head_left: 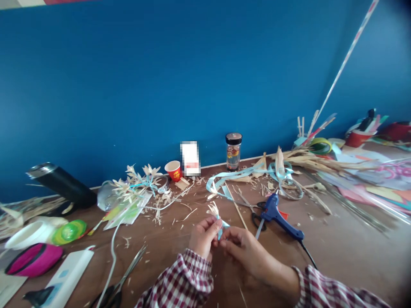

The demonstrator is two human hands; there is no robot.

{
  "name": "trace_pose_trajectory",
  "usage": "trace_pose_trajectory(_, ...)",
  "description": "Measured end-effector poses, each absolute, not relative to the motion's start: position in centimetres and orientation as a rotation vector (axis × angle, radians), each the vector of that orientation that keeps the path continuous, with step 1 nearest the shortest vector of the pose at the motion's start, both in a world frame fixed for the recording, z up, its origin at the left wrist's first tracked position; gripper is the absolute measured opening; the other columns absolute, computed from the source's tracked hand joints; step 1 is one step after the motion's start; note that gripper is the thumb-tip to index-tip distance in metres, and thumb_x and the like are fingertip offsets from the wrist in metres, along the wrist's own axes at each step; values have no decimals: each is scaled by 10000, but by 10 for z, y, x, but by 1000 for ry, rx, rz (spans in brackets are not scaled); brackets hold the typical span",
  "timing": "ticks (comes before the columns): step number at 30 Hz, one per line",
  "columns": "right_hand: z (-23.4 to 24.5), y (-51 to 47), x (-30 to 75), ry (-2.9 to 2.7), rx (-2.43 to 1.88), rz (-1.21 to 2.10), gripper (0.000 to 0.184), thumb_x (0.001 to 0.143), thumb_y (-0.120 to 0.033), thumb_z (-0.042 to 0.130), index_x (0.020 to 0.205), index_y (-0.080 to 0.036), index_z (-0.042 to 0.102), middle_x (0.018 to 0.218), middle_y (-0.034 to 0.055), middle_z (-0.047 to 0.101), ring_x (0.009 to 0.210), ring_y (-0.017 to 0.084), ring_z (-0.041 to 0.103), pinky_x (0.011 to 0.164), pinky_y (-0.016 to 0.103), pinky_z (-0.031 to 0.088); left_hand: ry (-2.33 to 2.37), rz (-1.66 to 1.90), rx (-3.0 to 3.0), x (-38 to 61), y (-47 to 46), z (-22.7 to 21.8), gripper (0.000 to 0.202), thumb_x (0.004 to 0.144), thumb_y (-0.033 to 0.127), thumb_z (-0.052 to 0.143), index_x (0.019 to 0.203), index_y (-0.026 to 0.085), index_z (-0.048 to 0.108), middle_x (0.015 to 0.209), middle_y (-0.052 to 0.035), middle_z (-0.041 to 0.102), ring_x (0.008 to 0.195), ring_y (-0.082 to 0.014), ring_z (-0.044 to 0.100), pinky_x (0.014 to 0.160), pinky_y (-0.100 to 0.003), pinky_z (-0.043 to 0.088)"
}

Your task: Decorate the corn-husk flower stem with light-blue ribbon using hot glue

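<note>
My left hand [204, 236] is closed, with thumb and fingers pinching a small pale husk flower [213, 209] just below its spread petals. A light blue ribbon [220, 233] is wrapped at the flower's base, and its far end sticks out to the right. At the ribbon's lower part my right hand [245, 250] is closed in a pinch, its fingertips close to those of the left. What lies inside the right fingertips is partly hidden. Right of both hands lies a blue glue gun [278, 216] with a black cord.
Finished husk flowers [141, 182] lie at the left back, near a red paper cup [174, 171]. Scissors [128, 269] rest at front left. A lidded glass jar [233, 152] stands by the blue wall. Looped blue ribbon [224, 174] and dry husks [308, 158] lie behind the glue gun.
</note>
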State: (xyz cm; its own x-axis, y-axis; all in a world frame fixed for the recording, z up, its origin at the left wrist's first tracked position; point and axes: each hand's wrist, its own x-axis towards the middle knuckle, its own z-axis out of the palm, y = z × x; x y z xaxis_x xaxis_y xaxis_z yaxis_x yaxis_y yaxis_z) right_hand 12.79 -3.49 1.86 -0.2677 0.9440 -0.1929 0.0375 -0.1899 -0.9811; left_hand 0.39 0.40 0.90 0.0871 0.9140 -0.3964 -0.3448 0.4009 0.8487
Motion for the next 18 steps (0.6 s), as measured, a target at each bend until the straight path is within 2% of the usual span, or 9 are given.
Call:
trace_pose_trajectory(5, 21, -31, 128, -1122, -1204, 1711, 359, 726, -498, 640, 741, -142, 599, 566, -36, 528, 453, 66, 389, 415, 181, 243, 1067, 979, 665, -2, 6, 9, 378, 525, 440, 803, 645, 110, 663, 426, 47, 509, 355, 1, 316, 341, -123, 237)
trace_pose_trajectory(10, 26, -30, 128, -904, -1172, 1869, 363, 708, -488, 674, 770, -138, 605, 592, -43, 547, 443, 37, 395, 415, 153, 245, 1044, 890, 571, -13, 5, 14, 442, 498, 466, 811, 738, 111, 699, 588, -22, 635, 383, -7, 378, 345, -122, 296)
trace_pose_trajectory(15, 20, -28, 126, -859, -1132, 1942, 339, 719, -460, 679, 763, -132, 606, 601, -43, 547, 452, 28, 399, 418, 138, 260, 993, 847, 621, -19, 4, 12, 327, 540, 373, 818, 688, 106, 703, 420, 48, 488, 364, -2, 346, 364, -118, 281)
trace_pose_trajectory(18, 16, -27, 122, -932, -1143, 1929, 359, 719, -484, 668, 760, -133, 606, 608, -38, 553, 455, 35, 407, 420, 146, 275, 981, 835, 619, -20, 5, 8, 309, 546, 364, 815, 660, 106, 690, 423, 44, 497, 352, -3, 346, 362, -130, 271)
